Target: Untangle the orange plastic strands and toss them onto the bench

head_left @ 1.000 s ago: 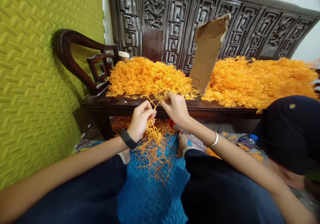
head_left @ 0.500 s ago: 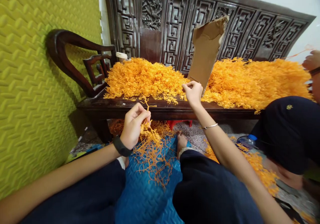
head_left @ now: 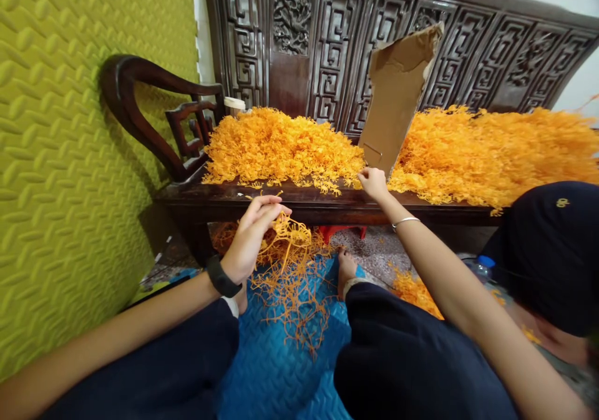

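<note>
My left hand point(head_left: 250, 233), with a black band on its wrist, is closed on a tangled bunch of orange plastic sprigs point(head_left: 287, 264) that hangs down over the blue mat point(head_left: 271, 370). My right hand point(head_left: 373, 181), with a thin bracelet on the wrist, reaches forward to the near edge of the orange heap point(head_left: 281, 145) on the dark wooden bench point(head_left: 299, 196); its fingers are curled at the loose pieces, and what they hold is too small to make out.
A torn piece of cardboard point(head_left: 395, 89) leans against the carved backrest, splitting the heap from a second orange heap point(head_left: 491, 151). A person in a dark cap point(head_left: 547, 251) sits at my right. A green padded wall point(head_left: 70, 158) is on the left. More orange scraps point(head_left: 414, 289) lie on the floor.
My right hand let go of the bunch held by both hands and moved right and forward to the heap's edge. My left hand sank slightly with the bunch.
</note>
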Demonstrator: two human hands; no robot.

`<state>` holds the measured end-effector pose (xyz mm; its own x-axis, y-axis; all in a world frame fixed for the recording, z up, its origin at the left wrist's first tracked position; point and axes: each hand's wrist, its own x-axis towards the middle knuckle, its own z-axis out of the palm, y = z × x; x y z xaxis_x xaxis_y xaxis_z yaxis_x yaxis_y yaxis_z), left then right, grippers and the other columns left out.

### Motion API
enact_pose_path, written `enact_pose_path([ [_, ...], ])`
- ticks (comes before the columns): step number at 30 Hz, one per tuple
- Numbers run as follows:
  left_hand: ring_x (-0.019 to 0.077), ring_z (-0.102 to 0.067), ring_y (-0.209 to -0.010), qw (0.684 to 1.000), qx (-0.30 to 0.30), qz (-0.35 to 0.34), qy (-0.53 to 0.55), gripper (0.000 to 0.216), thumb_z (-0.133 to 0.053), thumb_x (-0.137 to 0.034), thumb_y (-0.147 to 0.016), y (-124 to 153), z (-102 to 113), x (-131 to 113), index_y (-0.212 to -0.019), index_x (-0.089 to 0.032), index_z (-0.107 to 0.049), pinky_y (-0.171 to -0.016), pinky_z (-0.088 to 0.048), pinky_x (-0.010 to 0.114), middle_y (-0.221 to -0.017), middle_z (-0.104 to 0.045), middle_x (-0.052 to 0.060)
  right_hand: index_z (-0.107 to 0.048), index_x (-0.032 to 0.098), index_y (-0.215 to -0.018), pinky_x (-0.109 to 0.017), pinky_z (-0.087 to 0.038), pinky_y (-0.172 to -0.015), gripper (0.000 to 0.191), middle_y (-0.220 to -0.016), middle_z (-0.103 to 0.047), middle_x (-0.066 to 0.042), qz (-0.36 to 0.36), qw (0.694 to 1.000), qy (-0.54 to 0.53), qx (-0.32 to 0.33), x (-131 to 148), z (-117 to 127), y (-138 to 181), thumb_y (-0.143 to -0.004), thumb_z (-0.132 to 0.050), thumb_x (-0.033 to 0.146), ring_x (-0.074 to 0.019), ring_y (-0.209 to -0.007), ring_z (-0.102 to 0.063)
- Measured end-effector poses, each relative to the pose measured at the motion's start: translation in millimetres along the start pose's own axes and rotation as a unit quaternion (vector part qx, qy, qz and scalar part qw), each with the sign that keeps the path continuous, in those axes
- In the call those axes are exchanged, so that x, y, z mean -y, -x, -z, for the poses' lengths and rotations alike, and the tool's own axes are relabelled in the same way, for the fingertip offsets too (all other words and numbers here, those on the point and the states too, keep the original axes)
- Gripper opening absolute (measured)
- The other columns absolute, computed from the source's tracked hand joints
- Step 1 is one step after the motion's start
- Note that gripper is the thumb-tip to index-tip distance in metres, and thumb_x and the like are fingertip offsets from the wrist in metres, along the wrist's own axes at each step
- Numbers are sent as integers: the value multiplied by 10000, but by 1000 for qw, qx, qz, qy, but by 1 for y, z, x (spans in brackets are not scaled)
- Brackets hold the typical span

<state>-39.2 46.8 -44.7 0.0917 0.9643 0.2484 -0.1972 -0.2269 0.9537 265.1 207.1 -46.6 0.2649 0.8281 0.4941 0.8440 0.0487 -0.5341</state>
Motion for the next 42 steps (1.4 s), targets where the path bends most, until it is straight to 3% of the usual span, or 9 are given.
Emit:
enact_pose_path([
  [7,179,-516,-1079,998,55,-9,14,453,-630,-209,-724,0,3,1,-1158,-206,-499,-907,-394,309,-1136,-610,60,-600,126,-714,-352,-439,-780,122,-826,-664,-126,8,998,-69,-8,-3,7,9,-657,-644,225,-203,-773,-587],
  [11,187,-475,-1116,997,74,-7,20,597,-650,-92,-627,0,2,3,-1183,-226,-478,-894,-430,319,-1196,-555,60,-598,128,-796,-330,-448,-798,241,-910,-660,-127,45,990,-131,6,33,8,28,-765,-561,364,-191,-839,-600],
  [14,194,-447,-1156,996,87,11,17,627,-657,-84,-611,1,-1,2,-1192,-228,-469,-917,-431,333,-1236,-518,70,-600,154,-857,-274,-474,-700,442,-845,-661,-79,93,972,-198,84,78,12,62,-900,-303,479,-145,-764,-610],
  [15,197,-437,-1173,996,90,16,15,635,-665,-87,-608,1,-2,2,-1194,-229,-467,-929,-426,337,-1255,-502,75,-598,159,-881,-276,-471,-683,534,-835,-652,-78,129,950,-246,145,93,14,77,-922,-195,507,-142,-749,-604],
  [18,213,-407,-1220,995,96,23,7,664,-687,-97,-605,1,-3,5,-1210,-242,-456,-948,-421,350,-1299,-453,81,-580,172,-968,-279,-444,-716,406,-890,-618,-69,278,901,-222,246,123,23,119,-890,-384,519,-151,-808,-559],
  [20,224,-387,-1240,995,99,19,-12,671,-692,-105,-611,1,-2,8,-1220,-251,-452,-939,-430,356,-1294,-448,81,-569,170,-969,-289,-423,-739,285,-884,-588,-69,346,902,-140,217,129,28,139,-863,-509,427,-164,-824,-521],
  [25,231,-387,-1232,992,115,5,-54,602,-685,-114,-636,-1,2,15,-1188,-234,-480,-902,-466,351,-1235,-474,80,-554,165,-925,-298,-419,-738,158,-874,-569,-77,420,886,-92,173,123,33,159,-919,-410,230,-171,-833,-500],
  [33,197,-508,-1095,983,166,-27,-77,394,-639,-172,-729,-1,-2,17,-1110,-209,-546,-888,-480,342,-1192,-507,59,-523,155,-916,-277,-433,-709,58,-869,-553,-61,412,885,-135,168,115,36,167,-891,-473,169,-156,-815,-503],
  [42,168,-542,-844,950,223,-45,-216,212,-663,-353,-757,-1,-3,12,-846,-165,-623,-738,-443,297,-849,-584,13,-532,178,-1053,-339,-413,-763,228,-917,-510,-78,423,881,-158,141,108,57,166,-916,-365,106,-183,-883,-448],
])
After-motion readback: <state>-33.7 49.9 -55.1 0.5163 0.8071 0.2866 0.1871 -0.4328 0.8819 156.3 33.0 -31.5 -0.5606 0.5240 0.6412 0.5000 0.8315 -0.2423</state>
